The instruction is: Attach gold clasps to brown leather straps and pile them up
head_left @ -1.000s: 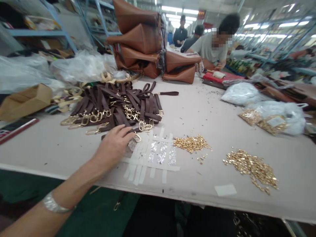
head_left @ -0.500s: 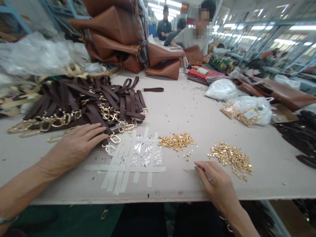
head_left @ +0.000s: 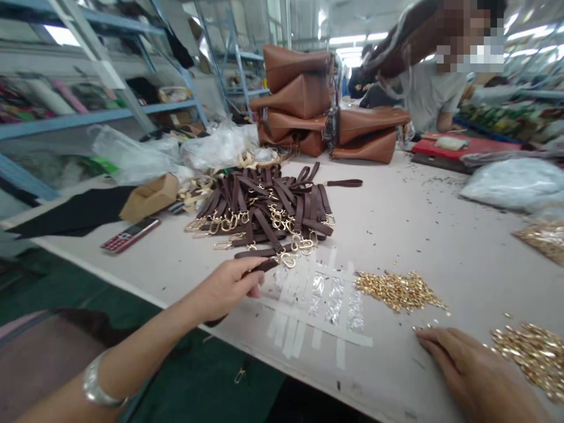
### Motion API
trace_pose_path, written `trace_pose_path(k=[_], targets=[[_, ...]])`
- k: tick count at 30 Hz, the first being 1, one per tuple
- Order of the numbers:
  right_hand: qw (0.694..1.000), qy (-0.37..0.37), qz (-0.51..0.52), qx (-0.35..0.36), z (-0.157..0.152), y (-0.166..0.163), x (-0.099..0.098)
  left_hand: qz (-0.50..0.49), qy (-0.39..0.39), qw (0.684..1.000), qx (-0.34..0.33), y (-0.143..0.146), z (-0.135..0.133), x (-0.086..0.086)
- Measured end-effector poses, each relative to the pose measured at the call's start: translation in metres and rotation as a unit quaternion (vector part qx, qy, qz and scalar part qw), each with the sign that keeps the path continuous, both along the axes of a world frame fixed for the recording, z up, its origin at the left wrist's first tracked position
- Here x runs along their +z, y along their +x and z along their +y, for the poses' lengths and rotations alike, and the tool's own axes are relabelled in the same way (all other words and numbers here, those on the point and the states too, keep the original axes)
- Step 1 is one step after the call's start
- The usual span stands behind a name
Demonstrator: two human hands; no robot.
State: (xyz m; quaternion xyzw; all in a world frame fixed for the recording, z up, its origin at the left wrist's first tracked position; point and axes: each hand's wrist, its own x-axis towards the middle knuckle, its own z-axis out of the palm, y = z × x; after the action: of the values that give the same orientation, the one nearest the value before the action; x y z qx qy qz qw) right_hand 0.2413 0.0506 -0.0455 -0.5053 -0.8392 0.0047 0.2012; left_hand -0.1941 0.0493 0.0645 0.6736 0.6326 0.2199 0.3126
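My left hand (head_left: 231, 285) is closed round a dark brown wrist strap (head_left: 266, 266). A gold snap hook (head_left: 288, 259) hangs at the strap's far end, and its other end shows below my wrist. Just beyond lies a heap of similar brown straps (head_left: 282, 197) with gold hooks. My right hand (head_left: 471, 364) rests low over the table, thumb and fingers pressed together; what is between them, if anything, is too small to make out. A few loose gold bits lie by its fingertips. It is between a pile of small gold fittings (head_left: 399, 291) and a second gold pile (head_left: 535, 355).
Pale tape strips (head_left: 308, 329) and clear film cover the table (head_left: 388, 235) between my hands. Stacked brown bags (head_left: 299, 88) stand at the back. A cardboard piece (head_left: 150, 197) and a red phone-like object (head_left: 130, 235) lie left. A person (head_left: 427, 94) is across the table.
My left hand has taken hold of a strap from the heap's near edge and drawn it closer. The view has swung left. Across the table, a brown bag is now lifted beside the person.
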Motion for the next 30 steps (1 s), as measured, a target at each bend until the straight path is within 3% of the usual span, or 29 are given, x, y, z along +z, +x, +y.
trace_pose_path(k=[2,5,8,11,15,18,22,26,30], targets=[[0.999,0.008,-0.038,0.012,0.001,-0.002,0.004,-0.204,-0.144,0.967,0.048,0.021,-0.013,-0.004],[0.994,0.035,-0.099,0.027,-0.002,-0.007,0.012,-0.403,-0.246,0.879,0.067,0.050,-0.028,-0.015],[0.988,0.042,-0.138,0.048,-0.004,-0.014,0.021,-0.497,-0.281,0.820,0.043,0.075,-0.039,-0.028],[0.986,0.019,-0.158,0.044,-0.004,-0.021,0.027,-0.535,-0.277,0.798,0.013,0.098,-0.046,-0.037],[0.997,-0.014,-0.080,0.004,-0.007,-0.023,0.029,-0.538,-0.267,0.799,0.025,0.125,-0.054,-0.040],[0.991,-0.093,0.092,-0.031,-0.017,-0.025,0.031,-0.474,-0.252,0.843,0.036,0.142,-0.056,-0.041],[0.926,-0.220,0.296,-0.076,-0.031,-0.034,0.035,-0.420,-0.201,0.884,0.040,0.164,-0.052,-0.045],[0.850,-0.277,0.435,-0.108,-0.037,-0.045,0.036,-0.434,-0.187,0.879,0.060,0.183,-0.047,-0.053],[0.790,-0.322,0.512,-0.100,-0.044,-0.055,0.040,-0.454,-0.173,0.873,0.039,0.194,-0.047,-0.058]])
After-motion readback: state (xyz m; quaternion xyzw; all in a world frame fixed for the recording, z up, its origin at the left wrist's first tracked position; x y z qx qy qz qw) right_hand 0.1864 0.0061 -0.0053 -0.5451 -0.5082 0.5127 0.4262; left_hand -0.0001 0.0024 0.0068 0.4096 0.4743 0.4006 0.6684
